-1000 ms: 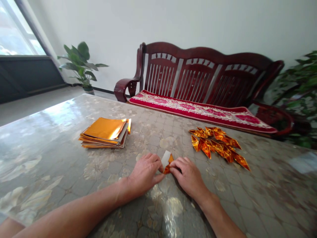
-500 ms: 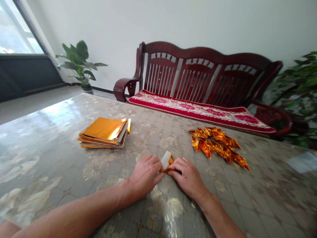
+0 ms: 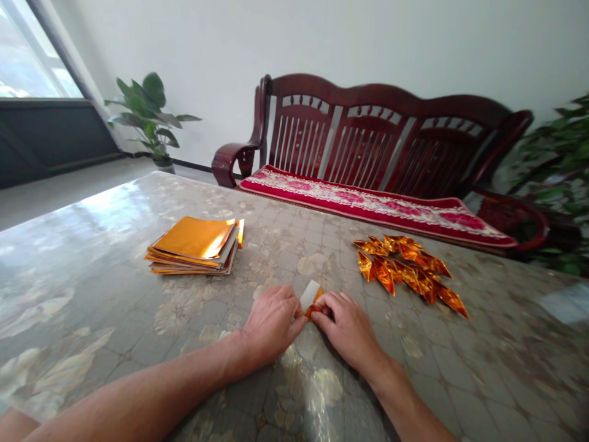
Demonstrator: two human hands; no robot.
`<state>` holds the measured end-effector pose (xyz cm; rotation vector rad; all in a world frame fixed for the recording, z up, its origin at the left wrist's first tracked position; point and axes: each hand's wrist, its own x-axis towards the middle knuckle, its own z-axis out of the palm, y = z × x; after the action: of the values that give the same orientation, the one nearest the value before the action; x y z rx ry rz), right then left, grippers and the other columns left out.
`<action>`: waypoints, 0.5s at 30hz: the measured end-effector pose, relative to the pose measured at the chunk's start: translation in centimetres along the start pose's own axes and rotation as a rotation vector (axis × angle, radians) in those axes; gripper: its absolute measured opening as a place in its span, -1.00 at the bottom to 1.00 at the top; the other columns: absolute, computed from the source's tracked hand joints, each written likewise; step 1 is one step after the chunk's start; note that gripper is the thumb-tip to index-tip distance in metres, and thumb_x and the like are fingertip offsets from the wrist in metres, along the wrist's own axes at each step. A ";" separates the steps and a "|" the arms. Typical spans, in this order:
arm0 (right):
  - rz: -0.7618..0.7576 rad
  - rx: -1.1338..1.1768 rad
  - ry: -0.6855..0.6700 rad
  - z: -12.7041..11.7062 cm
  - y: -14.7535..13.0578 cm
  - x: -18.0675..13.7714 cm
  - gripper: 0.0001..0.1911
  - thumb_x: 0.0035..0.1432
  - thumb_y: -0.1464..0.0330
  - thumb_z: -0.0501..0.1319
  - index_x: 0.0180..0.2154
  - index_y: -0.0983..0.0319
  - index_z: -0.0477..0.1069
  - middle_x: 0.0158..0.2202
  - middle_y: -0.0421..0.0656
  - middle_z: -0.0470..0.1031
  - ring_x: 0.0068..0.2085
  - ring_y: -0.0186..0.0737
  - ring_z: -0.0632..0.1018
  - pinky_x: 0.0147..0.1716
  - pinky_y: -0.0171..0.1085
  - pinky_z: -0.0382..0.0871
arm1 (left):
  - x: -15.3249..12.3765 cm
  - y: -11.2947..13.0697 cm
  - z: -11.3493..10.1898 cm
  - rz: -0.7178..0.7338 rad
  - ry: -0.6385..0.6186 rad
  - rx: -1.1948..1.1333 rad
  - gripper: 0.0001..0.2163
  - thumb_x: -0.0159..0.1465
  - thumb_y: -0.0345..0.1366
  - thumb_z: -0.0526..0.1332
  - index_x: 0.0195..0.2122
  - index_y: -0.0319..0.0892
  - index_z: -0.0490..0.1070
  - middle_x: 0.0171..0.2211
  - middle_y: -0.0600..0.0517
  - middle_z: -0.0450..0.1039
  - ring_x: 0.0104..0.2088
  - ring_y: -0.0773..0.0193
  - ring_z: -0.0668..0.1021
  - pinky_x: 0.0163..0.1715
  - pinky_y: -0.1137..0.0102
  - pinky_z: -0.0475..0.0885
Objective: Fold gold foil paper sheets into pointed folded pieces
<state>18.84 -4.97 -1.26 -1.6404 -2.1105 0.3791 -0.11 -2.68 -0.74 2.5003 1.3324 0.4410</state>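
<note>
Between my two hands is a small, partly folded sheet of gold foil paper [image 3: 311, 294], its pale grey back showing at the top and an orange-gold fold at the near edge. My left hand [image 3: 275, 319] pinches its left side with thumb and fingers. The right side is pinched by my right hand [image 3: 346, 325], the thumb lying along the near fold. Both hands rest low over the table, and the fingers hide much of the paper. To the right lie several folded gold foil ingots [image 3: 409, 267]. A stack of flat gold foil sheets [image 3: 196, 239] sits to the left.
The table [image 3: 124, 319] has a glossy, flower-patterned cover. Beyond its far edge stands a dark red wooden bench [image 3: 368, 141] with a red floral seat cover [image 3: 350, 195]. Potted plants stand at the left [image 3: 150, 116] and right [image 3: 559, 184]. A whitish translucent patch [image 3: 565, 302] shows at the table's right.
The near edge of the foil paper looks more folded over, its dark orange strip now shorter between the fingertips. Both hands keep their pinch almost in place. The view has shifted slightly.
</note>
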 end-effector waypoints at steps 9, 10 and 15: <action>0.038 -0.003 0.036 0.3 -0.2 0.2 -0.84 0.25 0.33 0.20 -0.42 0.14 0.37 -0.39 -0.23 0.49 -0.26 -0.17 0.44 -0.26 -0.23 0.20 | 0.1 -0.3 -0.1 -0.031 -0.011 -0.019 -0.78 0.30 -0.17 0.23 -0.44 -0.13 0.48 -0.35 0.03 0.47 -0.26 0.19 0.51 -0.24 0.35 0.33; 0.049 -0.007 0.041 0.4 -0.3 0.2 -0.85 0.23 0.34 0.21 -0.42 0.14 0.37 -0.41 -0.23 0.49 -0.27 -0.17 0.44 -0.27 -0.23 0.20 | 0.1 -0.3 0.0 -0.027 -0.010 -0.014 -0.78 0.30 -0.16 0.23 -0.44 -0.13 0.48 -0.35 0.03 0.47 -0.26 0.19 0.50 -0.23 0.35 0.33; 0.068 -0.014 0.025 0.4 -0.4 0.3 -0.87 0.18 0.39 0.24 -0.44 0.14 0.38 -0.41 -0.24 0.49 -0.27 -0.16 0.44 -0.29 -0.23 0.18 | 0.2 -0.3 -0.1 -0.028 -0.019 -0.008 -0.78 0.28 -0.15 0.27 -0.46 -0.13 0.49 -0.35 0.02 0.46 -0.28 0.19 0.50 -0.26 0.35 0.31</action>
<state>18.23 -4.72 -1.42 -1.7195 -2.0483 0.3644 -0.26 -2.29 -0.77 2.4694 1.3543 0.4145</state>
